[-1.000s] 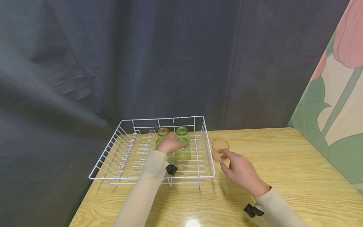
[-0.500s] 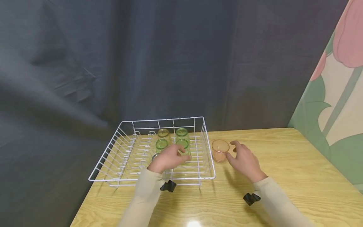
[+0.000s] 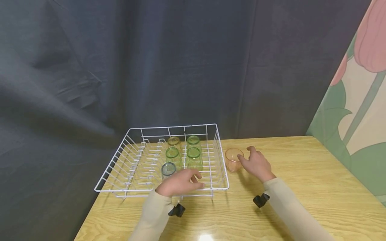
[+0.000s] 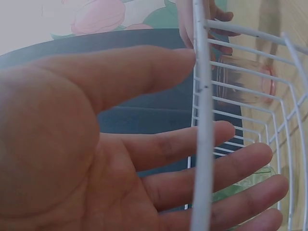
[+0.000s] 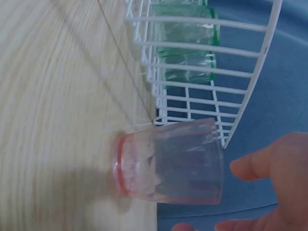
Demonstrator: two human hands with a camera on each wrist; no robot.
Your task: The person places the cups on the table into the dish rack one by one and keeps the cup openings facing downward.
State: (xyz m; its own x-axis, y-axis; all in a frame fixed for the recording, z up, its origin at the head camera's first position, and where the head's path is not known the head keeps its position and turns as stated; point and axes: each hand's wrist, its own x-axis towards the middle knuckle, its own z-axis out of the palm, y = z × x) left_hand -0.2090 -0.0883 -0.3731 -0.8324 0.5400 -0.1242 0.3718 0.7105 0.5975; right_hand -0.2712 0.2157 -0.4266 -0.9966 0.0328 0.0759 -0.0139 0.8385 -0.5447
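My left hand (image 3: 182, 181) hovers over the front edge of the white wire rack (image 3: 129, 190), fingers spread and nothing in them. In the left wrist view its fingers (image 4: 216, 168) reach past the rack's rim. On the table to the right of the rack stands a pale orange glass (image 3: 233, 164), its mouth facing up. My right hand (image 3: 256, 164) is at the glass's right side, thumb and fingers parted around its upper part. The right wrist view shows the thumb (image 5: 255, 166) just short of the glass's rim.
Several glasses stand upside down in the rack: green ones (image 3: 194, 160), an amber one (image 3: 174, 144) at the back and a blue-grey one (image 3: 169, 170) nearest the front. A dark curtain (image 3: 187, 67) hangs behind the wooden table (image 3: 301, 174).
My left hand has drawn back from above the glasses to the rack's front, uncovering the blue-grey glass. My right hand has moved forward, from the near side of the orange glass to its right.
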